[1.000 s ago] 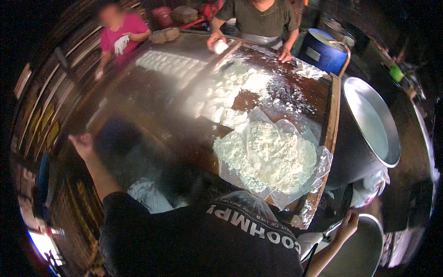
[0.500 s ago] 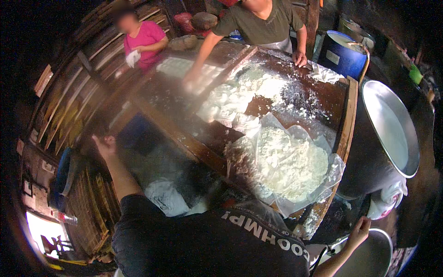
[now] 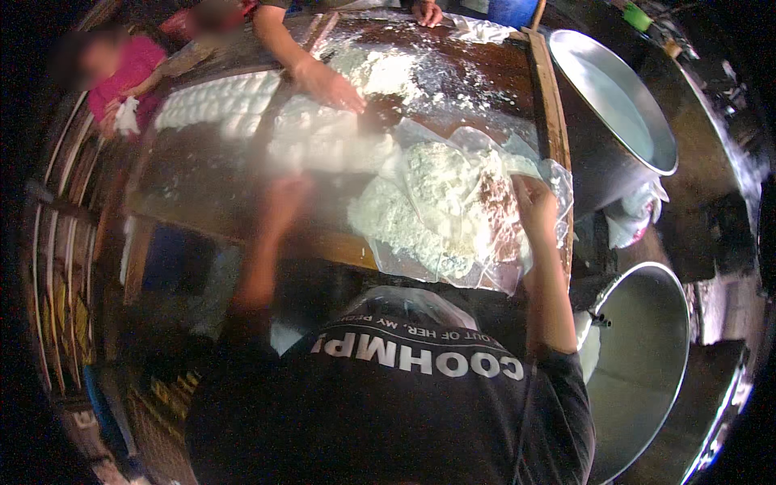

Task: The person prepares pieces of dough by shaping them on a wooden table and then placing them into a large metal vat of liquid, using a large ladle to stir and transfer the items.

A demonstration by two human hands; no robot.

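My left hand is smeared by motion over the near side of the wooden table, close to a row of soft white lumps. Whether its fingers are apart cannot be made out. At the right, my right hand has its fingers curled at the edge of a clear plastic sheet. A heap of white, floury powder lies on this sheet. Across the table, another person's hand reaches down beside the white lumps.
More white lumps lie in rows at the far left. A wooden rail edges the table's right side. Beyond it stands a large metal pot of cloudy liquid; another metal vessel is nearer. A person in pink stands far left.
My left hand has come from the far left to the table. My right hand has moved from beside the near metal vessel onto the plastic sheet. The view has shifted.
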